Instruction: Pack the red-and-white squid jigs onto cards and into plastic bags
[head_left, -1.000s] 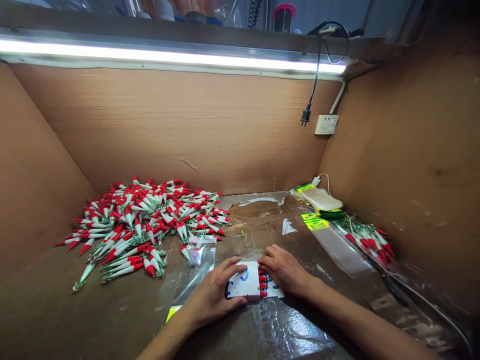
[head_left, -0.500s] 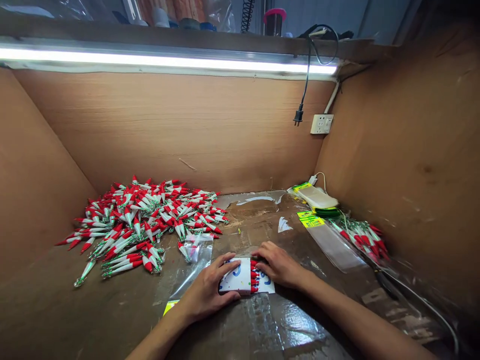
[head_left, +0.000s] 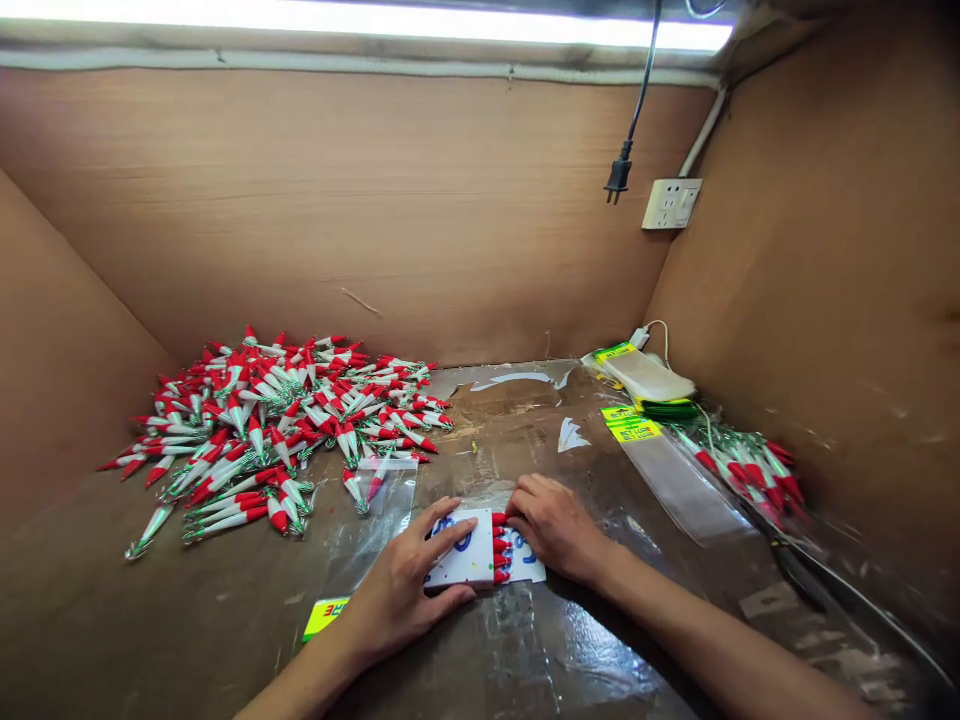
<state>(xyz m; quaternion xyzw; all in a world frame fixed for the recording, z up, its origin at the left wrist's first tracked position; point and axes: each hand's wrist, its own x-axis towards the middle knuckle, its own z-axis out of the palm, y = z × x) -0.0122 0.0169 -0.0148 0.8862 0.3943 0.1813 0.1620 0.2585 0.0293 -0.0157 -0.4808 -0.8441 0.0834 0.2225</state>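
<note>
Near the front middle of the bench, a white printed card sleeve (head_left: 459,562) lies with a row of red-tipped fishing lures (head_left: 501,560) poking out of its right end. My left hand (head_left: 409,565) grips the sleeve, fingers over its top and thumb along the near edge. My right hand (head_left: 556,525) is at the open right end, its bent fingers closed at the topmost red tip; the fingertips are partly hidden. Under the lures a white flap with blue print (head_left: 529,562) sticks out to the right. Behind my left hand lies a clear plastic bag (head_left: 390,490).
A large heap of red-and-white lures (head_left: 292,420) covers the back left. At right lie clear bags with yellow headers (head_left: 675,480), another bunch of lures (head_left: 750,470) and a dark-handled tool (head_left: 799,575). A black plug (head_left: 619,175) hangs beside the wall socket (head_left: 671,204).
The view has tilted downward, so the shelf above has left the picture. My right fingers have curled in more at the lure tips. My left hand keeps its hold on the sleeve.
</note>
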